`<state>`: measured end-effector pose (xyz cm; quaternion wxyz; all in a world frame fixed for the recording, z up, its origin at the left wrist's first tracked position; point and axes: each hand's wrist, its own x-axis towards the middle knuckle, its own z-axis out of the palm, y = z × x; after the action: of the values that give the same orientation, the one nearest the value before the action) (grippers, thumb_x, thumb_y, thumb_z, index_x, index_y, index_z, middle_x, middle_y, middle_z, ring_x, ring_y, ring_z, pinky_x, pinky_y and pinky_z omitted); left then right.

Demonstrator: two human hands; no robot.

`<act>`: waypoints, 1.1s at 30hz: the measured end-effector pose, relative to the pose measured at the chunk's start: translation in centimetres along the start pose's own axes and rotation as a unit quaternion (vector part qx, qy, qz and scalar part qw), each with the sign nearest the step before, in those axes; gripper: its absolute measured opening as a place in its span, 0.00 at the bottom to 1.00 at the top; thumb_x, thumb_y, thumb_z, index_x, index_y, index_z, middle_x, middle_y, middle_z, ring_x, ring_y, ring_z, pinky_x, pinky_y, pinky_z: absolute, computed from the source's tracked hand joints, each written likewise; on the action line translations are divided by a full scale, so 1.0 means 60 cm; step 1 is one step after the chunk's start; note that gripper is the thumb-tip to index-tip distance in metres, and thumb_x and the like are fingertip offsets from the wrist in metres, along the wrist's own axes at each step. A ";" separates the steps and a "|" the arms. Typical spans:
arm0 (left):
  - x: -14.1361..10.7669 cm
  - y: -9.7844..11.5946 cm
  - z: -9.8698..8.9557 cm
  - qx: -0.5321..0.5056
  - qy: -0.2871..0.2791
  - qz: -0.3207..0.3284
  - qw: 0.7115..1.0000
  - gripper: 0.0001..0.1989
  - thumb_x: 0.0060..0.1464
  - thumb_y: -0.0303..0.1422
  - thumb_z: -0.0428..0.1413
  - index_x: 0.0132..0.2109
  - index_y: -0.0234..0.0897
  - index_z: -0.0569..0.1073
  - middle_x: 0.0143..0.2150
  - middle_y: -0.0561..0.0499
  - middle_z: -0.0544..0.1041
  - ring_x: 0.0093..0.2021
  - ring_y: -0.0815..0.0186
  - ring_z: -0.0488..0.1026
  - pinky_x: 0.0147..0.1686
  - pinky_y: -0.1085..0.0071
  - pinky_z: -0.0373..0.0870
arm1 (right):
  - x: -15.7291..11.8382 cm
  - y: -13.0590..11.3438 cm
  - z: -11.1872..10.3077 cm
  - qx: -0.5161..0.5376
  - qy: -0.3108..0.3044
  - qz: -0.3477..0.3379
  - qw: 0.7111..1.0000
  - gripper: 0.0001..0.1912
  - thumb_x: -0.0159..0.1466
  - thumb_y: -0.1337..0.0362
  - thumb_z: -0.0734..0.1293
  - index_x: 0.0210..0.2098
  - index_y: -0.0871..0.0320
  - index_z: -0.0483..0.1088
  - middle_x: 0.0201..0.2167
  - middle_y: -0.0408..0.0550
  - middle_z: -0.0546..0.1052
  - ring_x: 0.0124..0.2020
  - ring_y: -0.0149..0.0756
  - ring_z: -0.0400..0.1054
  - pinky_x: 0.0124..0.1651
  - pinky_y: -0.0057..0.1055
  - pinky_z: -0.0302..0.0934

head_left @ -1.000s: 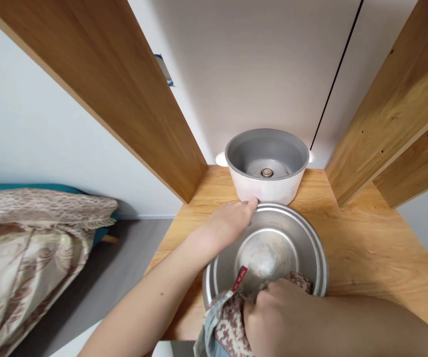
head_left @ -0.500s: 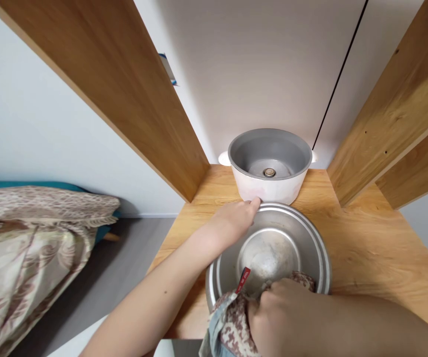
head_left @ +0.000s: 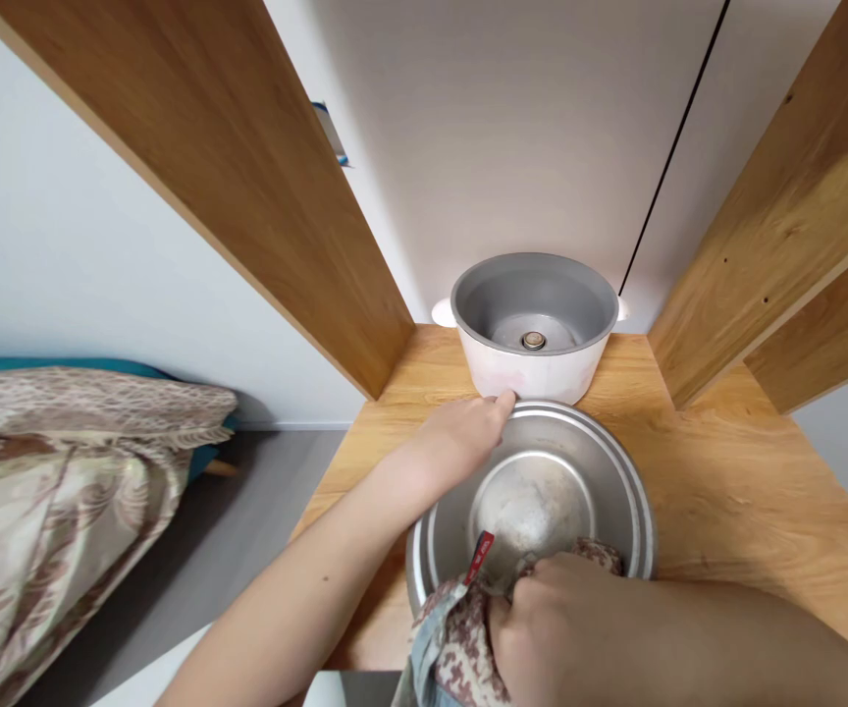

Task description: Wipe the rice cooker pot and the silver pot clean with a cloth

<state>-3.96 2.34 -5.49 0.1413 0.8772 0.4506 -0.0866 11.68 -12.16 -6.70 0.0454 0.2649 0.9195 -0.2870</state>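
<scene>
A round silver metal pot [head_left: 611, 481] with a stepped rim sits on the wooden surface; its depth is hard to judge. At the pot's far left edge my left hand [head_left: 472, 432] is closed round the rim, its fingers largely hidden. Closed on a bunched patterned cloth [head_left: 464, 648] with a red tag, my right hand [head_left: 560, 619] presses into the near part of the pot. Part of the cloth hangs over the near rim. Directly behind stands a white rice cooker body [head_left: 534, 373], lidless, with a grey interior and a round metal piece in its floor.
Wooden posts rise at the left [head_left: 306, 196] and right [head_left: 777, 216] of the wooden tabletop [head_left: 748, 501]. A pale panel [head_left: 512, 128] with a dark vertical line stands behind the cooker. Lower at the left, a fringed, patterned cover [head_left: 78, 491] drapes over teal furniture.
Hardly anything differs: my right hand and the cloth have shifted very slightly. My left hand keeps its hold on the rim.
</scene>
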 end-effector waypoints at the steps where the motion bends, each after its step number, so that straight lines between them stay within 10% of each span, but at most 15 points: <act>1: 0.000 0.001 -0.001 0.001 -0.002 0.001 1.000 0.11 0.76 0.23 0.53 0.58 0.37 0.77 0.48 0.40 0.89 0.44 0.54 0.85 0.46 0.64 0.78 | 0.000 0.001 0.001 -0.009 -0.002 -0.007 1.000 0.16 0.81 0.54 0.74 0.46 0.61 0.85 0.42 0.58 0.89 0.37 0.47 0.81 0.39 0.38 0.68; 33: 0.007 0.023 -0.014 0.078 -0.040 -0.014 0.996 0.20 0.77 0.20 0.48 0.67 0.33 0.76 0.59 0.33 0.90 0.58 0.49 0.89 0.53 0.61 0.80 | 0.024 -0.001 0.023 -0.020 -0.060 0.068 0.996 0.23 0.79 0.46 0.73 0.56 0.61 0.85 0.49 0.56 0.89 0.37 0.45 0.81 0.28 0.40 0.52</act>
<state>-2.57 2.16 -4.60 0.0888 0.8749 0.4489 -0.1583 10.31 -12.29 -8.14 0.1256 0.3083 0.9004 -0.2802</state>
